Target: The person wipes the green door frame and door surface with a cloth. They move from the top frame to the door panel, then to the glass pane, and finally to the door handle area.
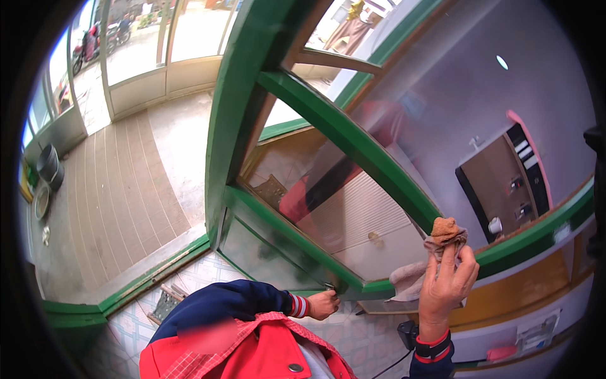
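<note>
My right hand [447, 279] grips a bunched, damp-looking brown and greyish-pink cloth [408, 279]. The cloth's upper wad presses on a green bar of the glazed door [350, 135], close to the door's edge, and a loose end hangs beside my wrist. Lower down, my left hand [324, 304] is closed at a small metal handle [330, 286] on the door; my fingers hide part of it. Clear glass panes [326, 203] sit between the green bars and reflect a red and dark shape. A green lower panel [265, 251] shows smudged reflections.
A green threshold [156, 265] crosses the floor at left. Beyond it lie a brown striped mat [118, 184], dark buckets [49, 166] and a basin [42, 201]. A wall mirror [492, 175] and a dark wired device [407, 334] are at right.
</note>
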Tool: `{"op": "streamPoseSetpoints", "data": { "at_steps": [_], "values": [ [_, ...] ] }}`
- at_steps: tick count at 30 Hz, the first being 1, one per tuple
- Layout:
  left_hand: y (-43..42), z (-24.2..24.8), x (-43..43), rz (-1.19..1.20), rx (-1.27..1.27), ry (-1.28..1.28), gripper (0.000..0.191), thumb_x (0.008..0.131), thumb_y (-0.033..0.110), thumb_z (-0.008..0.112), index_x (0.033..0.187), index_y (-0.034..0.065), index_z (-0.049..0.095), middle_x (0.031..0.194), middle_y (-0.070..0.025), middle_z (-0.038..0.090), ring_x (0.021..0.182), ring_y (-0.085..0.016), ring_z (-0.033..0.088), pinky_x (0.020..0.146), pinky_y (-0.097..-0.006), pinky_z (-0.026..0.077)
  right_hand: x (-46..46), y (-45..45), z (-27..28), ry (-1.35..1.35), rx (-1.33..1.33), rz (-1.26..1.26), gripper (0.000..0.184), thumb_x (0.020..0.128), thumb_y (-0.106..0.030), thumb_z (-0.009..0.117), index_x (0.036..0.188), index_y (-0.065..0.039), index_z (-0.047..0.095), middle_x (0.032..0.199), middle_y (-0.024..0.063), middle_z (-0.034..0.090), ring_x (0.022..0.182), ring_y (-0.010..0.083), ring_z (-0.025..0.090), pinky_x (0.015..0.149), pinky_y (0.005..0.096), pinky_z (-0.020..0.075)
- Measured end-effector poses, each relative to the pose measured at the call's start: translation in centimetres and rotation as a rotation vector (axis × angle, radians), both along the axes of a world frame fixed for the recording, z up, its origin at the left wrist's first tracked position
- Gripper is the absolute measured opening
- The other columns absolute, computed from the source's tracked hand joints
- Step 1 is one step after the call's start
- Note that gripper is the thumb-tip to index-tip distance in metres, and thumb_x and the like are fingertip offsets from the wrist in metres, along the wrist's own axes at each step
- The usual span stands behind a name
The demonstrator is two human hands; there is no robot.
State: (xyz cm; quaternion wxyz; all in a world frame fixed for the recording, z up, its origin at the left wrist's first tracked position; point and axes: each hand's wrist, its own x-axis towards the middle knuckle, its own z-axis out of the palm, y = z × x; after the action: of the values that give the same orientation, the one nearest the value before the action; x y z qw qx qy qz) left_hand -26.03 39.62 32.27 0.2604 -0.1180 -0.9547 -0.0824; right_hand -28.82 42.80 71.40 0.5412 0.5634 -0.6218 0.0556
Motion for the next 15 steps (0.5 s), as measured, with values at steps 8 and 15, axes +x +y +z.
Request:
{"op": "streamPoseSetpoints", "data": {
  "at_steps": [8, 15],
  "values": [
    [0.0, -0.1, -0.5, 0.002, 0.046, 0.033, 0.019, 0.069, 0.027, 0.061, 0.073, 0.0101, 0.069, 0.079, -0.0059, 0.062, 0.081, -0.020, 0.059, 0.080, -0.0351, 0.037, 6.3, -9.6, 0.7, 0.158, 0.088, 0.154, 0.039, 0.079, -0.011, 0.076, 0.115, -0.001, 0.064, 0.107, 0.0128, 0.057, 0.082, 0.0269, 0.057, 0.068, 0.0383, 0.0460],
    [0.0, -0.7, -1.0, -0.006, 0.025, 0.094, 0.018, 0.071, 0.027, 0.061, 0.072, 0.0107, 0.068, 0.080, -0.0065, 0.061, 0.079, -0.021, 0.059, 0.076, -0.0343, 0.038, 12.6, -19.0, 0.6, 0.214, 0.091, 0.255, 0.049, 0.072, -0.012, 0.080, 0.117, -0.005, 0.063, 0.106, 0.0100, 0.056, 0.085, 0.0277, 0.056, 0.072, 0.0391, 0.0462]
  ]
}}
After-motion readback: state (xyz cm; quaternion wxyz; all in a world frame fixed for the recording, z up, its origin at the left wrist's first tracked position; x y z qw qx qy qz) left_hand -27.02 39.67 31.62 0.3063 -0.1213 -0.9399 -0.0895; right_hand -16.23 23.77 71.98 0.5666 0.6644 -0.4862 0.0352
